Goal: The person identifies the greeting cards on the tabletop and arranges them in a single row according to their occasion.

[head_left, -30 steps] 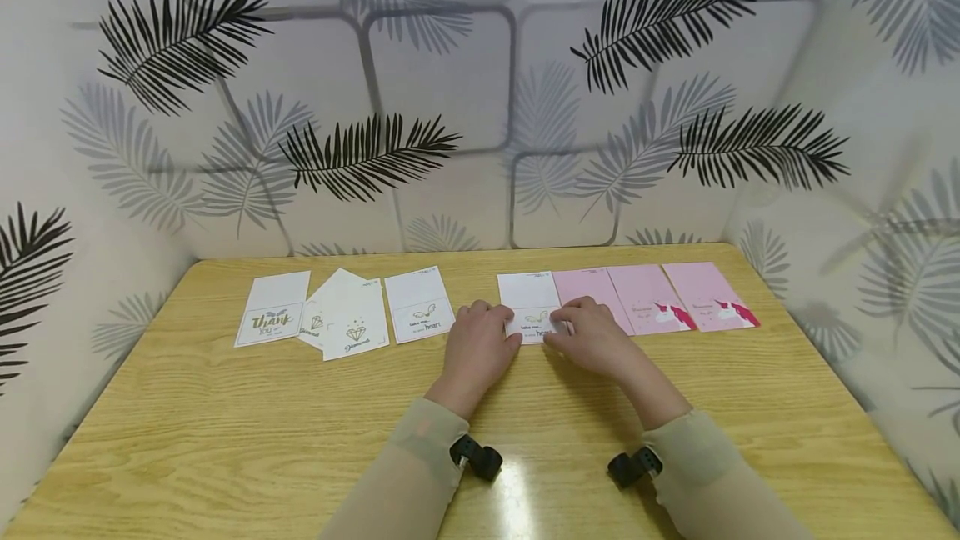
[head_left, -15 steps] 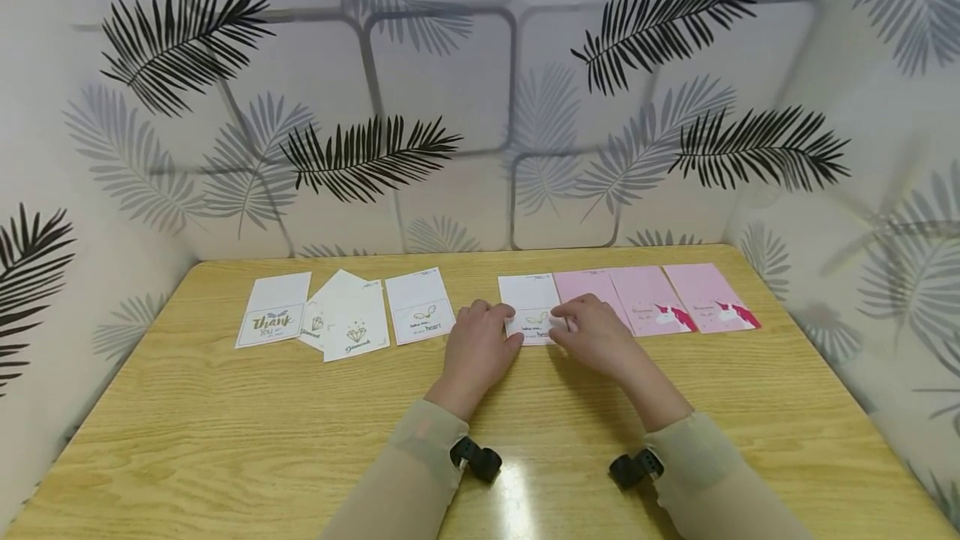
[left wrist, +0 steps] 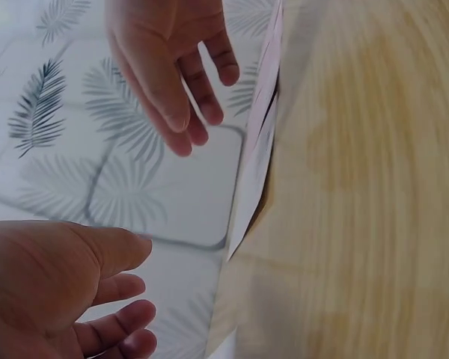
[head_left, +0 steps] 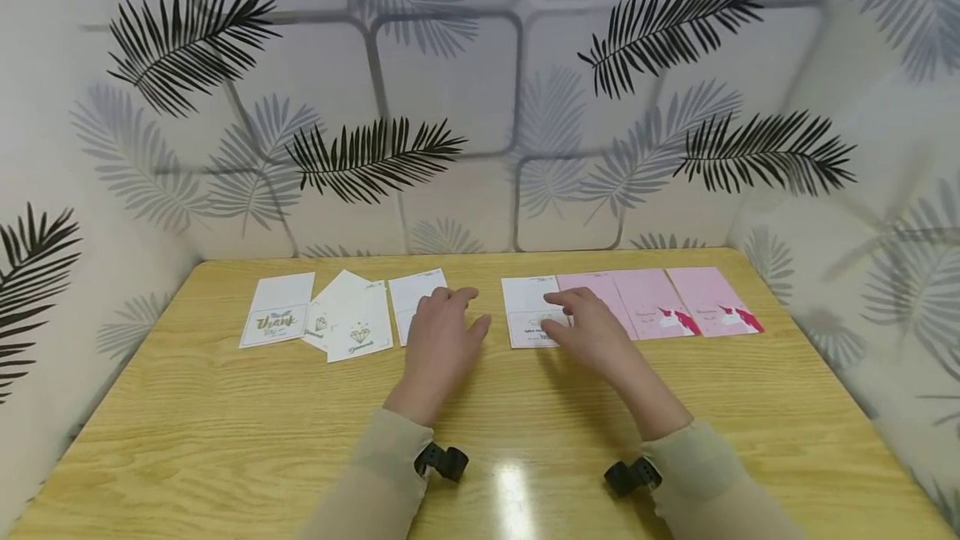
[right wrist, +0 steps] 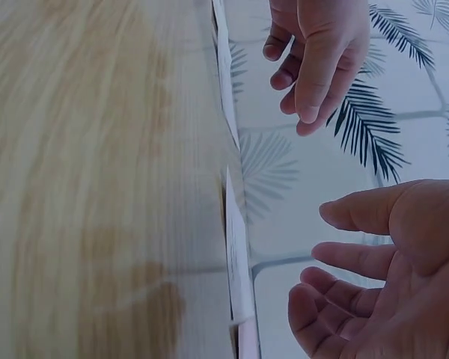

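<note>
My left hand (head_left: 442,340) hovers over the lower part of a white card (head_left: 418,283), its fingers loosely spread and holding nothing; the hand hides the card's print. My right hand (head_left: 592,333) is raised over another white card (head_left: 527,294) with gold wings and "heart" lettering, which shows beneath its thumb and forefinger. In the left wrist view both hands are clear of the tabletop, thumbs apart from the fingers. To the right, side by side, lie a plain pink card (head_left: 594,282) and two pink cards with unicorns, one (head_left: 647,290) beside the other (head_left: 705,288).
At the left lies a "Thank you" card (head_left: 283,290). Next to it a cream diamond card (head_left: 360,307) overlaps a second tilted diamond card (head_left: 317,325). The wooden table (head_left: 225,432) meets a leaf-patterned wall (head_left: 450,190) behind the row of cards.
My left hand has come off the right-hand white card and moved left, over the other white card. My right hand has lifted slightly from the card, its fingers spreading.
</note>
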Available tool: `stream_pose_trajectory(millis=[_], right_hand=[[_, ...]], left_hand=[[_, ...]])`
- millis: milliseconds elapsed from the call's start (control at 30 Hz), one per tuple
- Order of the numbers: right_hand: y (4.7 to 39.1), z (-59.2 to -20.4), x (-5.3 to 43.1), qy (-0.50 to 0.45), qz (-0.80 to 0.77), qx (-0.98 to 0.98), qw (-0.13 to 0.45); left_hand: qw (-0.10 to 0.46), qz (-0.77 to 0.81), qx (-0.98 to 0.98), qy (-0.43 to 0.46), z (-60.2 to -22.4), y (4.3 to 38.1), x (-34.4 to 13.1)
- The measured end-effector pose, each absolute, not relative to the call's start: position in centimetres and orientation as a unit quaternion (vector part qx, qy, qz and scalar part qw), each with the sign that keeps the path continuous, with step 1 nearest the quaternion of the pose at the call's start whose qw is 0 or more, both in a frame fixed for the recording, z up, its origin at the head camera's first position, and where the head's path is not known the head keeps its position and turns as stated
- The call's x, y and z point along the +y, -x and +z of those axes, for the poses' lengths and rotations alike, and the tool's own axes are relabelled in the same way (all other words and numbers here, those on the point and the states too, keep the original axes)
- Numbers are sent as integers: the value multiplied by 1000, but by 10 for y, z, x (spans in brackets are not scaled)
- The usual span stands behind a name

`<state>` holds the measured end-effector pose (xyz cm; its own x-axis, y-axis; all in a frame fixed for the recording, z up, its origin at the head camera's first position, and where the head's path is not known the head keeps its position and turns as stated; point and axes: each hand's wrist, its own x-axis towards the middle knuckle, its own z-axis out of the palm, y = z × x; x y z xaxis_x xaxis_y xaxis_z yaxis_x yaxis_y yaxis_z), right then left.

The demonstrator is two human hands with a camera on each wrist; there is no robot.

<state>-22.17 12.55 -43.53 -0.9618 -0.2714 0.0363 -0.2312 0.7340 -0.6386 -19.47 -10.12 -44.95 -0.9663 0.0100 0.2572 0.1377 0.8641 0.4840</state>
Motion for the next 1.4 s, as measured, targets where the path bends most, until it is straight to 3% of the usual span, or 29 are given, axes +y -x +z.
stream_pose_trajectory(millis=[600, 1400], right_hand=[[219, -441, 71, 159, -425, 889, 61], [225, -451, 19, 155, -497, 848, 100]], left_hand=[[151, -242, -958, -30, -451, 178, -188], [116, -225, -967, -34, -475, 187, -195]])
